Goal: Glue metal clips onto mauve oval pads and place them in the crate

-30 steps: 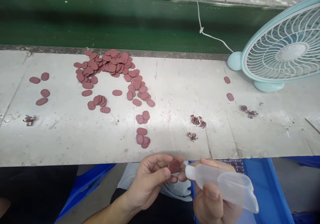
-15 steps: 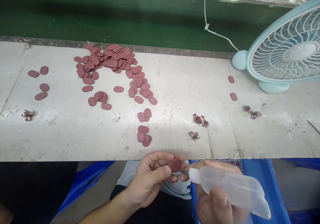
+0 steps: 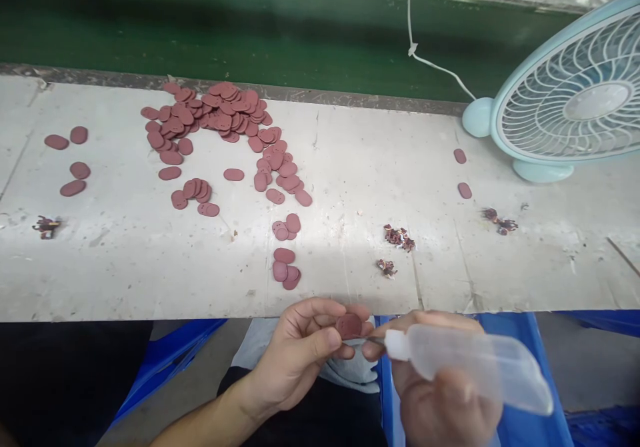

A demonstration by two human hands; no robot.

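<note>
Just off the front edge of the table, my left hand (image 3: 300, 350) pinches a reddish-brown oval disc (image 3: 349, 326) between thumb and fingers. My right hand (image 3: 440, 394) is wrapped round a translucent squeeze bottle (image 3: 475, 360) with a white cap and a thin dark nozzle (image 3: 371, 340). The bottle lies nearly level, its nozzle pointing left at the disc's lower edge; whether the tip touches cannot be told. Beyond my hands, a large heap of similar oval discs (image 3: 225, 110) spreads over the table, with smaller groups (image 3: 285, 256) nearer me.
On the pale table (image 3: 350, 167) lie small clusters of dark brown bits (image 3: 399, 237), and more at the left (image 3: 47, 227). A light blue fan (image 3: 597, 100) stands at the right, its white cord (image 3: 443, 70) running back. Below the edge is a blue crate (image 3: 537, 367).
The bottle and my right hand have shifted slightly right, and the bottle lies a little flatter. My left hand still holds the disc. The whole view has moved slightly.
</note>
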